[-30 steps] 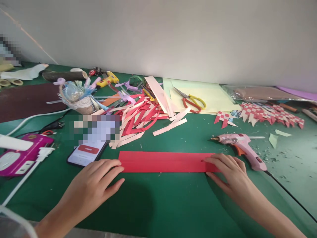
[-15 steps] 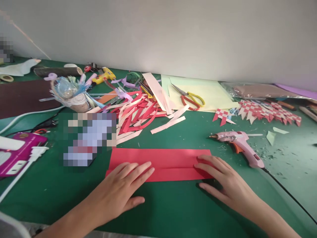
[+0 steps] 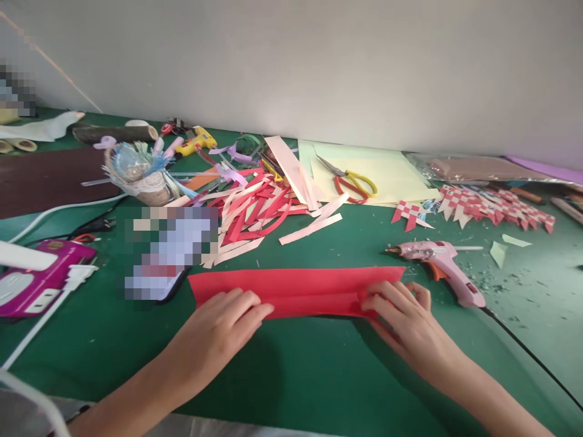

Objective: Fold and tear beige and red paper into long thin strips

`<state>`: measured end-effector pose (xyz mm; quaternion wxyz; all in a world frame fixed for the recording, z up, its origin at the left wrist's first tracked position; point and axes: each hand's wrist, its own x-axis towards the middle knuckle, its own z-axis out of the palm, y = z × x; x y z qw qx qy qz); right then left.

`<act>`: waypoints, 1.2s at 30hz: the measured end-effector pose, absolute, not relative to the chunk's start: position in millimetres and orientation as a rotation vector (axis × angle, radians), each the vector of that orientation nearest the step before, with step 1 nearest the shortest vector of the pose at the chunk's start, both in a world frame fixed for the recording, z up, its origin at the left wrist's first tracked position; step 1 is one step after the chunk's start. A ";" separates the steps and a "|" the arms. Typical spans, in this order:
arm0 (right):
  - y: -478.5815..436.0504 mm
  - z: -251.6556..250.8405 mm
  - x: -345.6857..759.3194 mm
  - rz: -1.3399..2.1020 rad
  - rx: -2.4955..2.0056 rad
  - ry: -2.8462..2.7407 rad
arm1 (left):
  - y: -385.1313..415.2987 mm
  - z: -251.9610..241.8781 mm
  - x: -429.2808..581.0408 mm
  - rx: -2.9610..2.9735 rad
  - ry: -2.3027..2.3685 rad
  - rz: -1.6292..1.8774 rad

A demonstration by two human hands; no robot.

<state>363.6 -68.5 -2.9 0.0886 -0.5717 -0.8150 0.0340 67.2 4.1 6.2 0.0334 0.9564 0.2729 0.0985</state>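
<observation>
A red paper sheet with a lengthwise crease lies across the front middle of the green table, its near edge a little raised. My left hand grips its left part, fingers bent over the paper and thumb hidden beneath. At the right part, my right hand holds the sheet between curled fingers on top and a thumb under the near edge.
Red and pink paper strips lie behind the sheet. Scissors rest on pale paper. A pink glue gun is at right, a phone and purple power strip at left. Woven red-white pieces sit back right.
Both hands have gone from lying spread on the paper to gripping its near edge. The sheet has lifted slightly, and its ends now reach farther out.
</observation>
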 end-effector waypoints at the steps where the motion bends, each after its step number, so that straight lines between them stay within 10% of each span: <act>1: -66.7 -2.9 364.4 0.009 -1.702 -2.440 | 5.0 6.9 69.0 3.011 0.821 0.341; 22: -54.0 -15.6 307.6 0.056 -1.258 -2.543 | -0.8 -2.3 60.1 2.912 0.875 0.609; 36: -32.9 5.4 309.9 -0.211 -1.193 -2.375 | -16.9 36.1 74.7 2.533 1.014 0.084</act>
